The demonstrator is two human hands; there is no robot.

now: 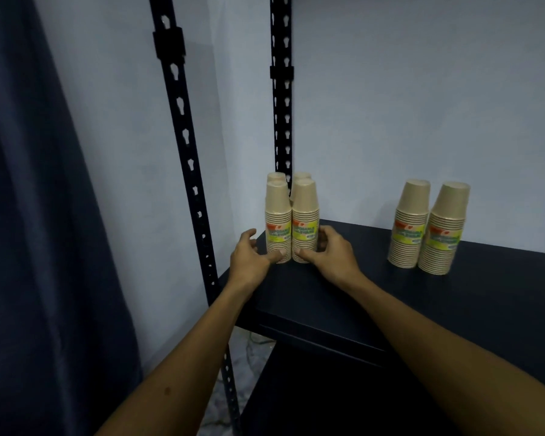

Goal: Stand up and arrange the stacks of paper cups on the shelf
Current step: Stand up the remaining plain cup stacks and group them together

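Two bare forearms reach in from the near edge toward the left corner of a dark shelf (359, 309).

Left hand (249, 256): at the shelf's left edge, thumb laid against the base of the front-left cup stack (278, 221), fingers loosely spread round its outer side; whether they touch it cannot be told.

Right hand (331, 250): thumb pressed to the base of the front-right cup stack (306, 220), fingers curled round its right side, holding it.

Cup stacks, left group: four upright stacks of tan paper cups, upside down, packed close in a square beside the rear post (280, 99). The two rear stacks (301, 176) show only their tops behind the front pair. Front stacks each carry a yellow-green label.

Cup stacks, right group: two more upright labelled stacks, right pair (428, 228), standing just beside each other, well apart from the left group.

Frame: black slotted front post (183, 146) at left. Pale blue wall (422, 89) behind; dark curtain (44, 215) at far left.
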